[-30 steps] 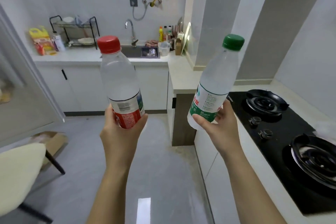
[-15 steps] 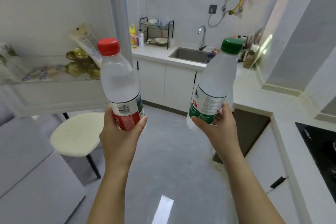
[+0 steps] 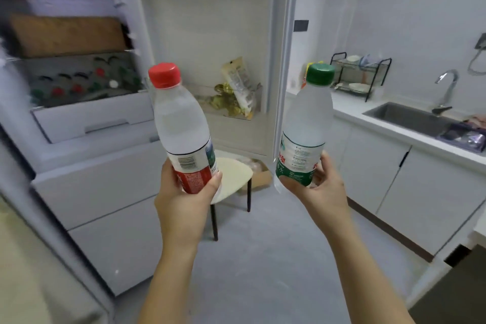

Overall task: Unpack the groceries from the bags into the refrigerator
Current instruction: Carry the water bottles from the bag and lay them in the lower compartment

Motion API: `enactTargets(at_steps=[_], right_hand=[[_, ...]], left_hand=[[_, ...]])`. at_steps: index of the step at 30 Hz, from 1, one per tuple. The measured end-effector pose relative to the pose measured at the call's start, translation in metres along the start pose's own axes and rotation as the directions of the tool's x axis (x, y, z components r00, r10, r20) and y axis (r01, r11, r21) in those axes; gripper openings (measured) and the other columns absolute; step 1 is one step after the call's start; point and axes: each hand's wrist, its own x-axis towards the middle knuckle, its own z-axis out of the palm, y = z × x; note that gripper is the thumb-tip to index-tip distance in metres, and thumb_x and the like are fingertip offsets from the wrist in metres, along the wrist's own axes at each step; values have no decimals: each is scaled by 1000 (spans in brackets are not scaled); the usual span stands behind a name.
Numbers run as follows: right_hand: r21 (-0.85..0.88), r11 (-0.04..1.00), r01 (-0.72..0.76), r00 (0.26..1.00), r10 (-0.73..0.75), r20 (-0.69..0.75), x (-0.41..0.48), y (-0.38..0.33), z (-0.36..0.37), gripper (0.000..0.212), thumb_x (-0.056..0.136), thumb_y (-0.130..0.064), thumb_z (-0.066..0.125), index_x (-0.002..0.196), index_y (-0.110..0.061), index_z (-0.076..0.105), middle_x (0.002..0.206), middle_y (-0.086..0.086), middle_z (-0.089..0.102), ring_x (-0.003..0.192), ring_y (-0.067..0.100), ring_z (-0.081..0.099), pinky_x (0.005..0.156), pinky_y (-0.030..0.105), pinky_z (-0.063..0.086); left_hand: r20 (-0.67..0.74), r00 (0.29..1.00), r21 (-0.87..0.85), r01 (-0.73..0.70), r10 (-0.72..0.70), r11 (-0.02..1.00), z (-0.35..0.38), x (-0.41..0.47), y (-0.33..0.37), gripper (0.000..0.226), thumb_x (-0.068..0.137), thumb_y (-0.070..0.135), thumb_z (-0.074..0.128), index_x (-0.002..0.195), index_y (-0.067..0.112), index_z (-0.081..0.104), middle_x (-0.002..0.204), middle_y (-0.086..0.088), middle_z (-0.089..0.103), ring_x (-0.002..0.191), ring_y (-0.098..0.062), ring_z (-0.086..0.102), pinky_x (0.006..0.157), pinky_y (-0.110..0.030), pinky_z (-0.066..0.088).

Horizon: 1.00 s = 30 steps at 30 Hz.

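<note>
My left hand (image 3: 184, 202) grips the bottom of a clear water bottle with a red cap (image 3: 181, 123), held upright at chest height. My right hand (image 3: 319, 187) grips a second water bottle with a green cap (image 3: 306, 123), tilted slightly. Both bottles are in front of the open refrigerator (image 3: 86, 118). Its shelves hold a brown package and several capped bottles lying down. The open refrigerator door (image 3: 210, 42) stands behind the bottles, with a snack packet (image 3: 238, 87) in its lower rack and two brown round items in its upper rack.
A cream-seated stool (image 3: 234, 179) stands on the floor just behind the bottles, a cardboard box beside it. At the right run white cabinets (image 3: 394, 179) with a sink (image 3: 405, 117), a tap and a dish rack (image 3: 359, 73). Grey floor lies below my arms.
My view has swung left from the stove and counter to the open refrigerator. Both hands kept hold of their bottles in the same pose.
</note>
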Motion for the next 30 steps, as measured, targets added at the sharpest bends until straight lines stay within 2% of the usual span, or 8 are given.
enactTargets(at_steps=[2,6,8,11,14,19,25,30], right_hand=[[23,1000,15,998,-17,58,2,-1,3,68,69,-25,87,127,-36,53,113,-22,66,107,-5,61,82,10,49],[103,994,49,985,-65,159,4,-7,17,68,70,-18,86,129,-28,54,113,-16,68,107,0,63,83,13,51],[136,989,64,974,-92,206,5,-13,28,69,70,-17,86,130,-27,55,113,-15,68,108,2,63,87,18,52],[185,979,86,955,-134,264,7,-25,47,67,69,-17,87,128,-28,55,113,-13,70,108,4,64,92,29,52],[220,969,111,935,-177,306,10,-42,69,69,70,-18,87,129,-30,54,115,-14,69,109,2,63,91,26,51],[283,944,173,907,-264,328,20,-74,107,66,72,-15,85,129,-28,54,114,-14,69,108,2,64,90,22,52],[344,913,221,892,-332,307,36,-116,156,63,72,-16,85,128,-26,57,114,-12,70,105,5,65,92,32,55],[351,900,257,881,-368,297,45,-140,191,60,73,-19,85,125,-28,58,109,-14,71,99,0,66,89,29,57]], left_hand=[[-66,998,27,-8,10,1000,-7,-11,5,56,71,26,85,119,26,56,104,18,66,93,8,61,66,2,41],[-190,981,93,-24,41,995,-25,-29,13,51,70,24,85,112,26,56,94,21,65,83,17,59,63,2,39],[-241,969,115,-29,56,993,-36,-35,18,50,69,25,86,110,26,56,90,22,65,81,18,58,62,2,38],[-298,951,128,-49,86,991,-55,-35,24,55,69,26,86,116,25,57,97,19,67,86,12,61,67,-1,43],[-340,932,161,-76,128,984,-76,-26,33,56,67,29,86,116,26,58,102,18,68,89,8,63,68,-3,44],[-361,907,194,-154,216,969,-109,3,52,61,67,29,87,121,27,58,105,20,67,95,3,63,75,-14,48],[-333,892,200,-250,306,947,-144,47,75,62,68,29,85,124,26,58,110,16,67,98,0,63,75,-8,50],[-320,885,204,-285,338,937,-166,82,85,64,70,29,85,127,24,56,114,11,67,102,-6,64,85,-21,53]])
